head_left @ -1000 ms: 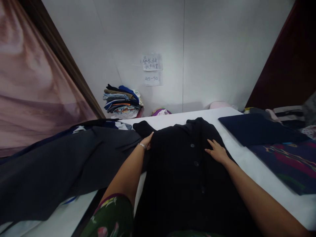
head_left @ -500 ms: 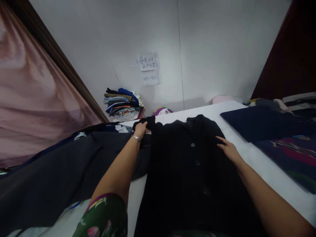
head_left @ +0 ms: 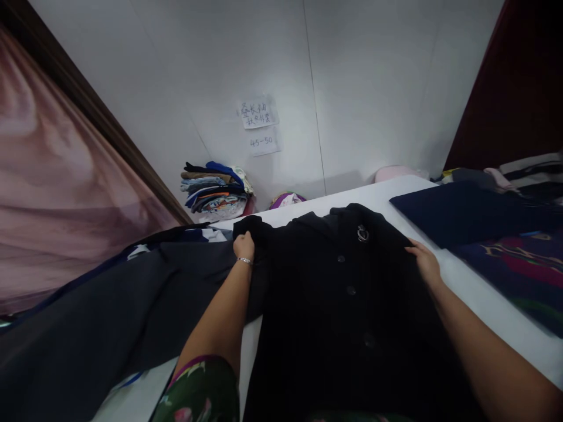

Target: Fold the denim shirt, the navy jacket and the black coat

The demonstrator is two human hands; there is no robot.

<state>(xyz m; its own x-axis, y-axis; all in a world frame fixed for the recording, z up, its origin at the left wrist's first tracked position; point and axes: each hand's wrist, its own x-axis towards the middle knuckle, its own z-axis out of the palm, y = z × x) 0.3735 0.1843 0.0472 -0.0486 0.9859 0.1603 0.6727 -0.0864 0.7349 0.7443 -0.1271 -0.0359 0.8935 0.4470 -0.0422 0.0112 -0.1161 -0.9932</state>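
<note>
A black buttoned coat lies spread front side up on the white table, its collar toward the wall. Several dark buttons run down its front, and a silver badge sits on the chest at the right. My left hand, wearing a silver bracelet, is closed around bunched black cloth at the coat's left shoulder or sleeve. At the right side, my right hand pinches the coat's outer edge between thumb and fingers. The lower coat fades into darkness toward my body.
Dark grey garments lie at the left beside a pink curtain. A stack of folded clothes stands by the wall. Navy cloth and a patterned garment lie right on the white table. Handwritten papers hang on the wall.
My right hand has moved outward to the right, drawing the coat's side with it and uncovering the silver badge. My left hand has shifted slightly left and down, still gripping the cloth.
</note>
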